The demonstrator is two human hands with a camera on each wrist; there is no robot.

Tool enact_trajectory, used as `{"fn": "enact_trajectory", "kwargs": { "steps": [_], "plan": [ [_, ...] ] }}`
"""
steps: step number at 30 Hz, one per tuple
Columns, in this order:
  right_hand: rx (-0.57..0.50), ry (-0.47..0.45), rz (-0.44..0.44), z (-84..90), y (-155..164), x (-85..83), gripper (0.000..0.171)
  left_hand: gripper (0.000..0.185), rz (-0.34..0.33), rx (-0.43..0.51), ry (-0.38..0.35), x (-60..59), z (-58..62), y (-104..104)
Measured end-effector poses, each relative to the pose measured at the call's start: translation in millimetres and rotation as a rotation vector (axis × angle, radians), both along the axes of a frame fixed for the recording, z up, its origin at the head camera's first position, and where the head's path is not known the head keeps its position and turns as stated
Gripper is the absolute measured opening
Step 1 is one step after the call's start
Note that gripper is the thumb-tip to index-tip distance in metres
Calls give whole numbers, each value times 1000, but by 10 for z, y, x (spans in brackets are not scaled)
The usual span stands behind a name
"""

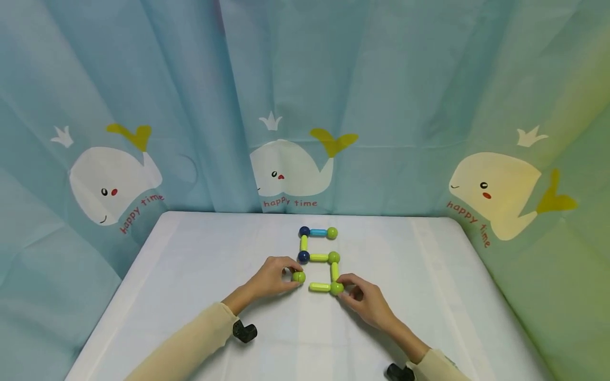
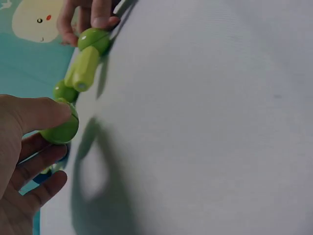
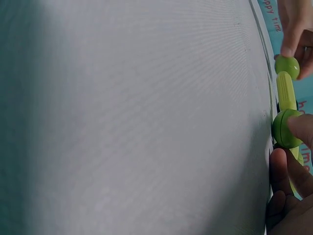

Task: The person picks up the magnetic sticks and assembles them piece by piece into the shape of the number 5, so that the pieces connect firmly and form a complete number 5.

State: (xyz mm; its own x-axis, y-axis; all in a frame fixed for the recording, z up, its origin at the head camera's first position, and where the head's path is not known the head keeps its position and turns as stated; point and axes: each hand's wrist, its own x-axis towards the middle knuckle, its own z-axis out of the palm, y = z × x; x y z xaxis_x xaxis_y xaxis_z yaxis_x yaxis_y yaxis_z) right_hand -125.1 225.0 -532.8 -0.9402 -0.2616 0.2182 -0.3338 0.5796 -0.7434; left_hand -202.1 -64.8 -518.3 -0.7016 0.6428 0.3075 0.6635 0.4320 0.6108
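A chain of toy rods and balls lies on the table, bent like a figure 5. At its top, a blue rod (image 1: 318, 233) joins a dark blue ball (image 1: 304, 231) to a green ball (image 1: 332, 233). My left hand (image 1: 270, 277) pinches a loose green ball (image 1: 298, 277) between thumb and fingers, left of the free end of the bottom yellow-green rod (image 1: 320, 287); a gap separates them. With thumb and fingers, my right hand (image 1: 370, 300) holds the green corner ball (image 1: 337, 288) at that rod's other end. The left wrist view shows the loose ball (image 2: 61, 128) partly behind the thumb.
The white table (image 1: 405, 254) reaches back to a blue-green curtain (image 1: 405, 106) printed with whales, which also hangs at both sides. Black wrist devices sit at the left cuff (image 1: 245, 332) and the right cuff (image 1: 400, 372).
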Motion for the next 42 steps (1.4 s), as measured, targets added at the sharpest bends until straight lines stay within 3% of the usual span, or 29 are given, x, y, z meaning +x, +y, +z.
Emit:
{"fn": "enact_trajectory", "kwargs": {
  "steps": [24, 36, 42],
  "plan": [
    [18, 9, -25, -6, -4, -2, 35, 29, 53, 2, -52, 143, -163, 17],
    [39, -40, -66, -7, -3, -9, 37, 30, 6, 51, 3, 191, -148, 83],
    [35, -34, -56, -11, -13, -11, 36, 29, 18, 39, -23, 200, -160, 81]
  ]
}}
